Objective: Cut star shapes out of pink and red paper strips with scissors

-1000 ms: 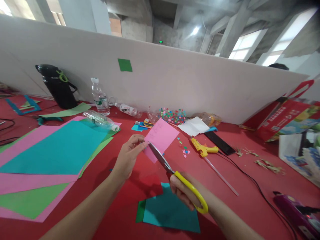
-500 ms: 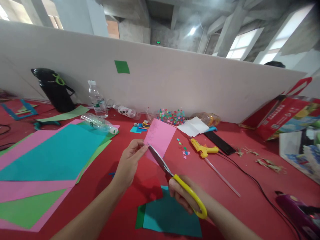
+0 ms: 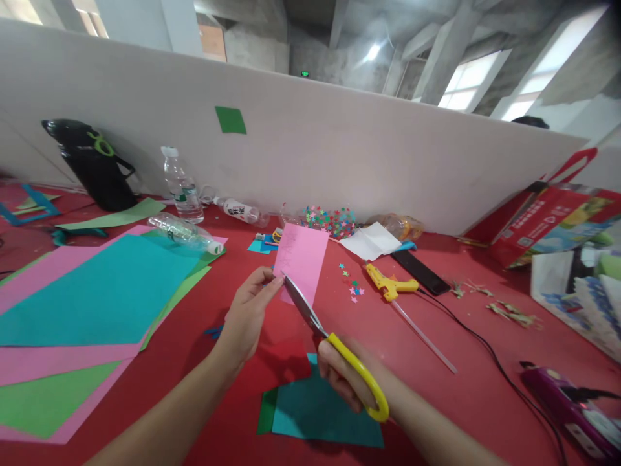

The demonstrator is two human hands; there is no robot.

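Note:
My left hand (image 3: pixel 253 309) pinches the left edge of a pink sheet of paper (image 3: pixel 306 257), which is held up above the table and carries faint pencil marks along that edge. In my right hand (image 3: pixel 342 372) are scissors (image 3: pixel 356 367) with yellow handles. Their blades point up and left, with the tips beside my left fingertips at the paper's edge. The blades look nearly closed; whether paper lies between them I cannot tell. Below my hands lie a red sheet (image 3: pixel 272 372) and a teal sheet (image 3: pixel 325 417) with dark green paper under it.
Large teal, pink and green sheets (image 3: pixel 97 291) lie on the left. Plastic bottles (image 3: pixel 182 191) and a black flask (image 3: pixel 92 165) are near the white partition (image 3: pixel 310 142). To the right are a yellow glue gun (image 3: pixel 391 285), a phone (image 3: pixel 421 272) and a purple power strip (image 3: pixel 567 408).
The pink paper has turned slightly, so it stands more upright and looks narrower. My hands and the scissors keep nearly the same hold. The whole view has shifted a little.

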